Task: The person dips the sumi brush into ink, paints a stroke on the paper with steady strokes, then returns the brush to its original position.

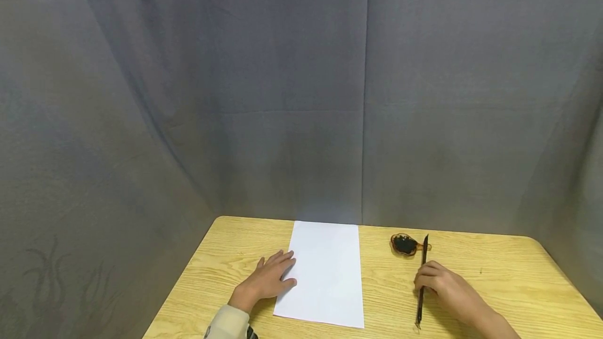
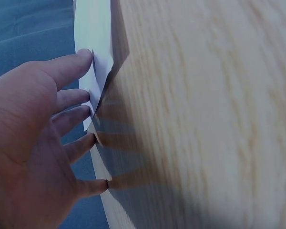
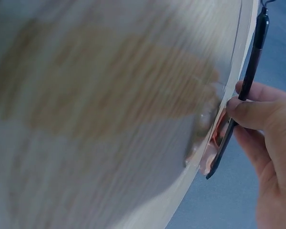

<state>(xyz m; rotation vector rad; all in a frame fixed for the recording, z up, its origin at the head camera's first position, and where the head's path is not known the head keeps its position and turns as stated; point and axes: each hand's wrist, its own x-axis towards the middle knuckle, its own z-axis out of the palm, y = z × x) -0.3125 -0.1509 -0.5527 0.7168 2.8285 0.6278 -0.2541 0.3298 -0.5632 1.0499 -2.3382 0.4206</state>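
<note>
A white sheet of paper (image 1: 325, 276) lies flat near the middle of the table. My left hand (image 1: 268, 279) rests at its left edge, fingers straight and spread, thumb and fingertips on the sheet. In the left wrist view the paper's near corner (image 2: 97, 71) lifts slightly by the thumb. My right hand (image 1: 445, 284) pinches a thin black calligraphy brush (image 1: 421, 305) mid-handle between thumb and fingers. Its pointed tip is at the far end, a hanging loop at the near end. Beyond that hand sits a small amber-rimmed dish (image 1: 392, 242) of black ink (image 1: 404, 245), beside the brush tip.
The light wood table (image 1: 235, 239) has rounded far corners. Grey cloth (image 1: 292, 93) hangs behind it and along both sides. Bare wood lies between the paper and the dish. A tiny dark speck (image 1: 481, 271) marks the tabletop at right.
</note>
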